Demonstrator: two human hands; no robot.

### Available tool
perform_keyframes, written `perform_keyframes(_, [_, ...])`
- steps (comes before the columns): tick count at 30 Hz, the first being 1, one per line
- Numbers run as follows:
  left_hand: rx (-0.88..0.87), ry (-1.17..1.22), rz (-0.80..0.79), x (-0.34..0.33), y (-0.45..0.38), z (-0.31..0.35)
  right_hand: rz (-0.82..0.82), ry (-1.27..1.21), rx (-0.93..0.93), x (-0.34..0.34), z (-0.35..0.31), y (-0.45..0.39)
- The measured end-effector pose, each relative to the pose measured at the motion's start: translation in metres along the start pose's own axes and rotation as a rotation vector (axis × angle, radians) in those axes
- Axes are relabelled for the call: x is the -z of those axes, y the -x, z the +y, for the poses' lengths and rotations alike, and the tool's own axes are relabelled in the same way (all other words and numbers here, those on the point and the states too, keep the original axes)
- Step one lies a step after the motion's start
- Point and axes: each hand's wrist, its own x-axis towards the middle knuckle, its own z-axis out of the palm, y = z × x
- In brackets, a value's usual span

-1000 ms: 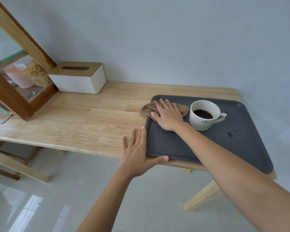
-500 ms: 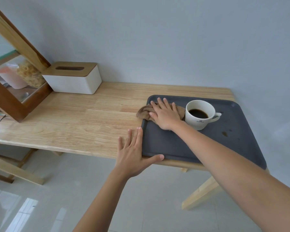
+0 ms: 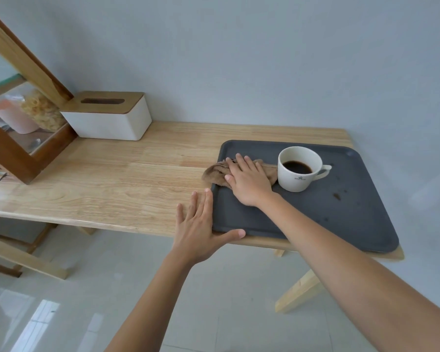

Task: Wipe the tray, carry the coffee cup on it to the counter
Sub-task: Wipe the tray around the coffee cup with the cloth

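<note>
A dark grey tray (image 3: 315,219) lies on the right end of a wooden table (image 3: 127,184). A white coffee cup (image 3: 299,170) with dark coffee stands on the tray's far middle, handle to the right. My right hand (image 3: 248,182) presses flat on a crumpled brown cloth (image 3: 215,172) at the tray's left rim, just left of the cup. My left hand (image 3: 201,224) lies flat against the tray's near left corner, fingers spread on the table, thumb along the front rim. Dark spots (image 3: 337,196) mark the tray right of the cup.
A white tissue box (image 3: 109,118) with a wooden lid stands at the back left by the wall. A wooden glass-fronted cabinet (image 3: 18,138) with food containers sits at the far left. The table's front edge is close to my left hand; tiled floor lies below.
My right hand with the cloth has stayed at the tray's left rim, shifting only slightly. The view has drifted a little; my left hand keeps its place at the corner.
</note>
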Motion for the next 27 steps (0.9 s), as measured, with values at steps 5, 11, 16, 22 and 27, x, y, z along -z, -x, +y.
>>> perform_keyframes(5, [-0.006,-0.002,0.003,0.001,0.002,0.004,-0.028,-0.022,0.054,0.004,-0.003,0.043])
perform_keyframes(11, [-0.009,-0.005,0.004,0.002,0.003,0.004,-0.053,-0.036,0.068,0.006,-0.002,0.074])
perform_keyframes(16, [-0.015,-0.017,0.006,0.002,0.003,0.002,-0.056,-0.024,0.093,0.007,0.006,0.094])
perform_keyframes(22, [-0.008,-0.039,-0.015,0.001,0.002,0.001,-0.055,-0.016,0.12,0.01,0.033,0.117])
perform_keyframes(27, [-0.007,-0.031,-0.022,0.001,0.0,0.0,-0.077,-0.007,0.133,0.018,0.063,0.132])
